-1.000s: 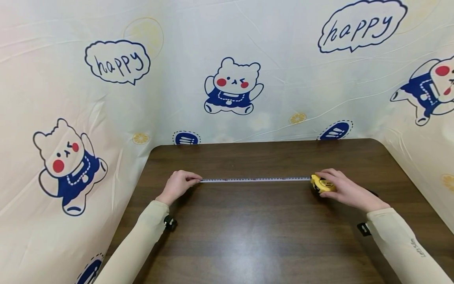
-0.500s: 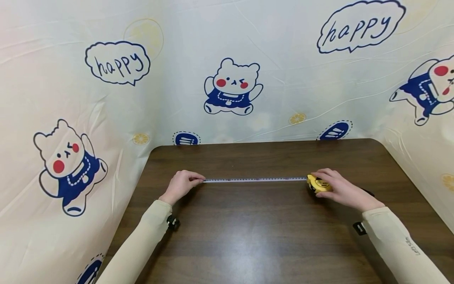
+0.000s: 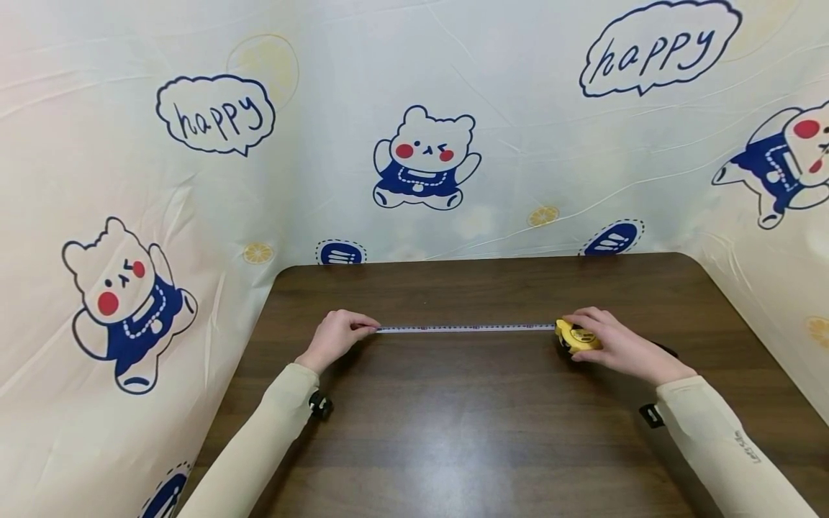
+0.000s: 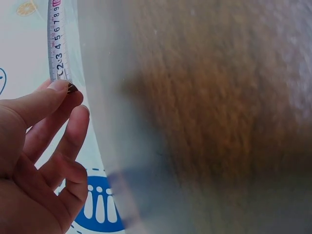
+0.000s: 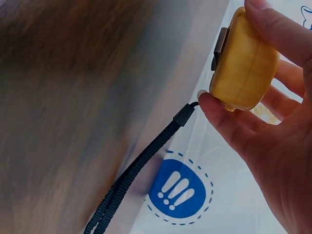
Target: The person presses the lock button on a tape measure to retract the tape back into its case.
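Observation:
A yellow tape measure (image 3: 573,338) is gripped in my right hand (image 3: 612,344), its case held between thumb and fingers in the right wrist view. From it a white blade (image 3: 466,329) with printed numbers stretches straight to the left. My left hand (image 3: 335,337) pinches the end of that blade between thumb and index finger, beside the dark end hook (image 4: 72,87). The other left fingers curl loosely in the left wrist view. A black wrist strap (image 5: 141,163) hangs from the case, and a dark metal clip (image 5: 220,48) sits on its side.
Both hands are over a dark brown wooden table (image 3: 453,417) with rounded far corners. A pale printed cloth (image 3: 518,86) with bears and lettering hangs behind the table and along both sides.
Both hands have come closer together, the right moving left with the tape measure and the left shifting slightly right. The exposed stretch of blade is shorter now.

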Motion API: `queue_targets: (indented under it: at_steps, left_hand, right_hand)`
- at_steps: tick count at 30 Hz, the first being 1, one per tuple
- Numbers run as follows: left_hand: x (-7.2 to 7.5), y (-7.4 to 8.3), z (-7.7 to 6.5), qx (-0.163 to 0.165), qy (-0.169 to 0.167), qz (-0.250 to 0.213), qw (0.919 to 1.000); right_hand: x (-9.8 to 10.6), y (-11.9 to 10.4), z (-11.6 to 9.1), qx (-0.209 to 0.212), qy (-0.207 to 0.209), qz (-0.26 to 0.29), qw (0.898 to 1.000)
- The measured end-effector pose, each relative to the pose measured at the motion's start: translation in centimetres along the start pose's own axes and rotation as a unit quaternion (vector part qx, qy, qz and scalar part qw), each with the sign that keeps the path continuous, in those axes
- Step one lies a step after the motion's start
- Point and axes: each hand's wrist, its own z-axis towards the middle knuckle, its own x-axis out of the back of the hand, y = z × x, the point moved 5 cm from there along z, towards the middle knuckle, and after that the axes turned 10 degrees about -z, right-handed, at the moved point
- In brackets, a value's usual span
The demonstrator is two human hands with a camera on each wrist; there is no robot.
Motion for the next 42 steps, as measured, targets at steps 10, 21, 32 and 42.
queue_targets:
  at_steps: [10,21,32,42]
  left_hand:
    - [-0.5,0.5,0.2,-0.016,-0.004,-0.005,0.9999]
    - [-0.9,1.0,0.6,-0.013,-0.007,-0.005,0.9999]
    - [-1.5,1.3,1.0,-0.017,-0.009,-0.007,0.9998]
    - [-2.3,1.6,1.0,-0.019,-0.011,-0.006,0.9997]
  right_hand:
    - [0.1,-0.5,0.7,0.014,0.012,0.001,1.000]
    - [-0.2,-1.0,1.3,0.016,0.003,0.006,1.000]
    - [-0.5,-1.4,1.9,0.017,0.000,0.007,1.000]
    - [-1.1,-1.9,2.3,0.026,0.002,0.014,1.000]
